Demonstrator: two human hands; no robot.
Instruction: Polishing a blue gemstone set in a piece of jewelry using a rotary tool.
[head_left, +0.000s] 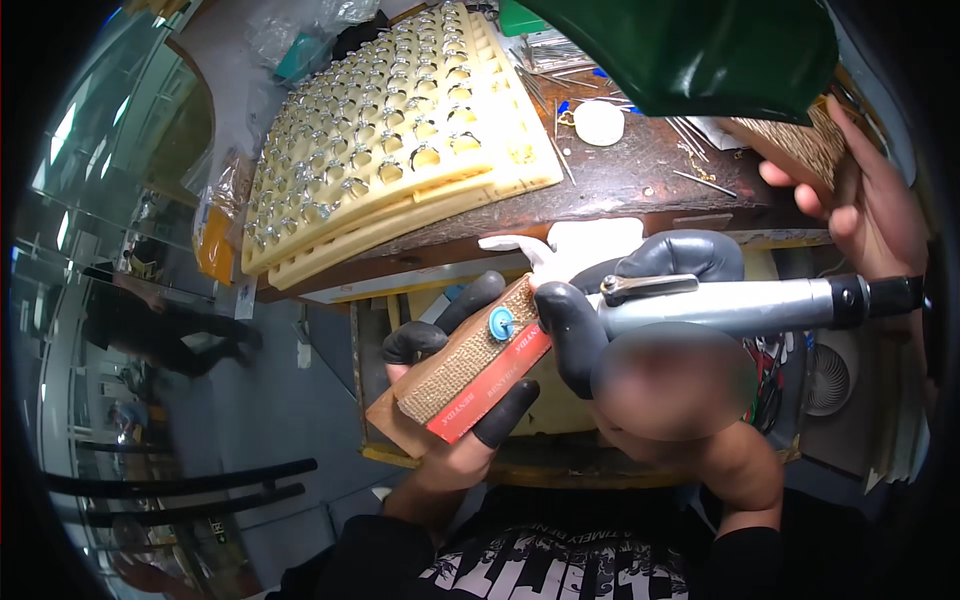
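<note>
My left hand [450, 350], black coverings on its fingertips, is closed round a wooden block [392, 418] with a tan, rough-textured top [455, 372] and red side strip [480, 390]. My right hand [570, 330], with black-covered fingers, grips a silver rotary handpiece [745, 305] with a lever on top. A small blue disc [501, 322] at the handpiece's working end is over the textured top; whether it touches, I cannot tell. A white curved piece [520, 248] and a white pad [595, 235] lie just beyond my hands. A blurred oval hides my right wrist.
Stacked cream trays of rings [385, 140] stand on the wooden bench [650, 185] among metal bits and a white round disc [598, 123]. Someone else's hand [870, 200] holds a bristled block under a green lamp [700, 50]. A dark-clothed person [160, 325] is at left; a fan [830, 375] at right.
</note>
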